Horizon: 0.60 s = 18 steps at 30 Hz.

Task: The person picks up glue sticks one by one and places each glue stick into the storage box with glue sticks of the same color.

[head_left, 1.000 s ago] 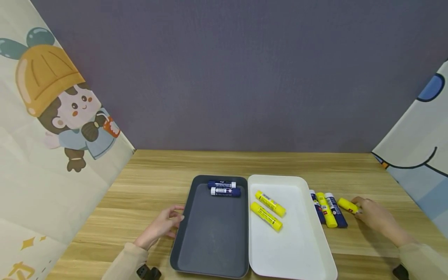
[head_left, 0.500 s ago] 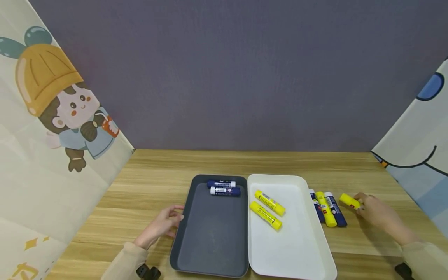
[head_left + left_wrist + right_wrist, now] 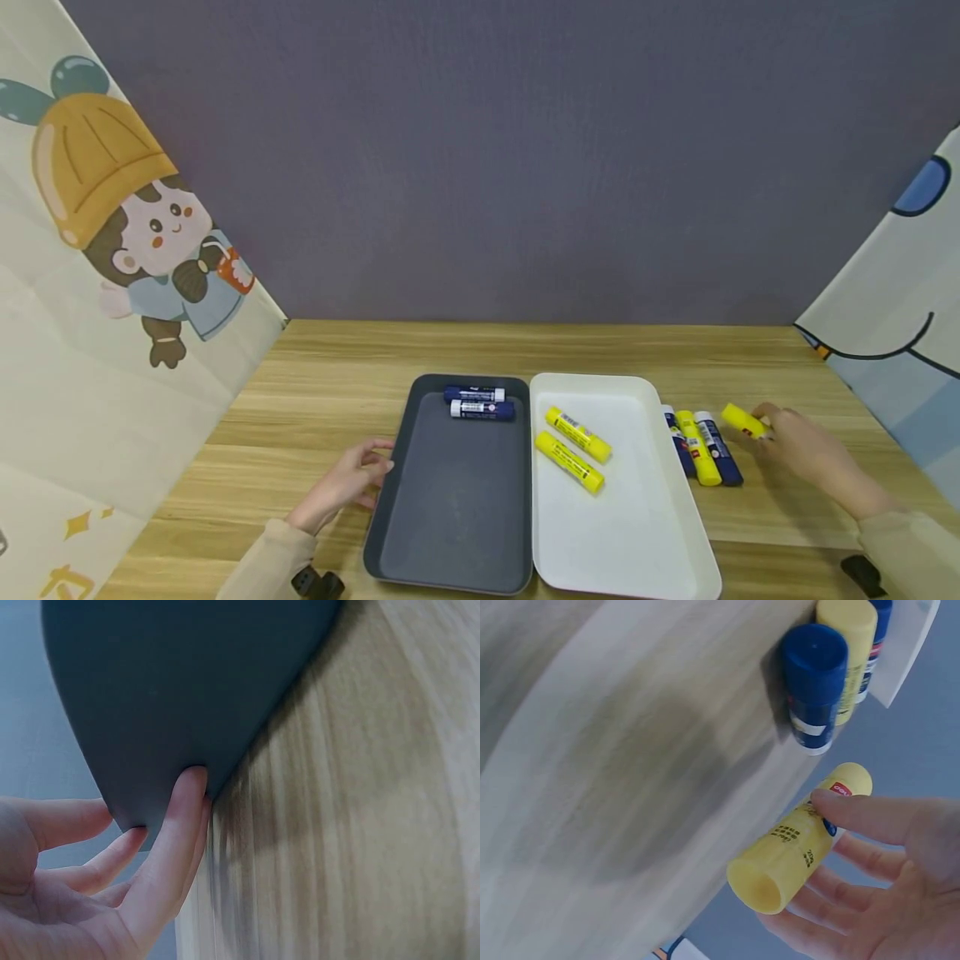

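My right hand (image 3: 806, 450) pinches a yellow glue stick (image 3: 795, 840) between thumb and fingers. In the right wrist view the stick is tilted and held just off the wooden table. Left of it lie a dark blue glue stick (image 3: 717, 448), a yellow glue stick (image 3: 698, 447) and another dark blue one (image 3: 679, 442), side by side. My left hand (image 3: 347, 483) touches the outer left wall of the dark grey tray (image 3: 450, 517) with extended fingertips. Two dark blue glue sticks (image 3: 483, 410) lie inside that tray. Two yellow glue sticks (image 3: 570, 463) lie in the white tray (image 3: 622, 542).
Both trays stand side by side on the wood-grain table (image 3: 315, 375), with the loose row close to the white tray's right wall. A dark grey panel (image 3: 525, 167) rises behind. Printed cartoon sheets (image 3: 67, 333) flank the table on both sides.
The yellow glue stick in my right hand has turned a little and risen slightly from the table. My left hand and both trays stay where they were.
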Available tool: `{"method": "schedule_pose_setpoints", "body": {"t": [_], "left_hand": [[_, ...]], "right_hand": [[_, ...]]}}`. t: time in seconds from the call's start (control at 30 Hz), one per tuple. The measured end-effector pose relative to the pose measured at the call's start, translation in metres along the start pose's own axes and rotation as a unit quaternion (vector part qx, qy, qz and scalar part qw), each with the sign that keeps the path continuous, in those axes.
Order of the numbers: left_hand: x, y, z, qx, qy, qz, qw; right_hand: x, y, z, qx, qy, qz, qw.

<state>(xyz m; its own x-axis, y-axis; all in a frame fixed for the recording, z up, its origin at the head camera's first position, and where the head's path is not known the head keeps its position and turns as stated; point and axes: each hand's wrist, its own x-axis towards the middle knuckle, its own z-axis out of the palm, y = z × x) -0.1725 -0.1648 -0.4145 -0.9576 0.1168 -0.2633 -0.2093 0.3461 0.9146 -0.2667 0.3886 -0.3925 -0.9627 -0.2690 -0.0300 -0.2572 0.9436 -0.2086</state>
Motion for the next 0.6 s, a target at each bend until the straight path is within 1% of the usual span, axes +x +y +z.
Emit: {"method": "schedule_pose_setpoints", "body": {"t": [0.4,0.6], "left_hand": [[0.0,-0.001,0.0,-0.004,-0.002,0.003,1.0],[0.002,-0.003,0.0,-0.005,-0.002,0.004,1.0]], "right_hand": [[0.007,-0.017,-0.012,-0.006,-0.007,-0.007,0.9999],[0.01,-0.028,-0.017,-0.008,-0.013,-0.002,0.9999]]}}
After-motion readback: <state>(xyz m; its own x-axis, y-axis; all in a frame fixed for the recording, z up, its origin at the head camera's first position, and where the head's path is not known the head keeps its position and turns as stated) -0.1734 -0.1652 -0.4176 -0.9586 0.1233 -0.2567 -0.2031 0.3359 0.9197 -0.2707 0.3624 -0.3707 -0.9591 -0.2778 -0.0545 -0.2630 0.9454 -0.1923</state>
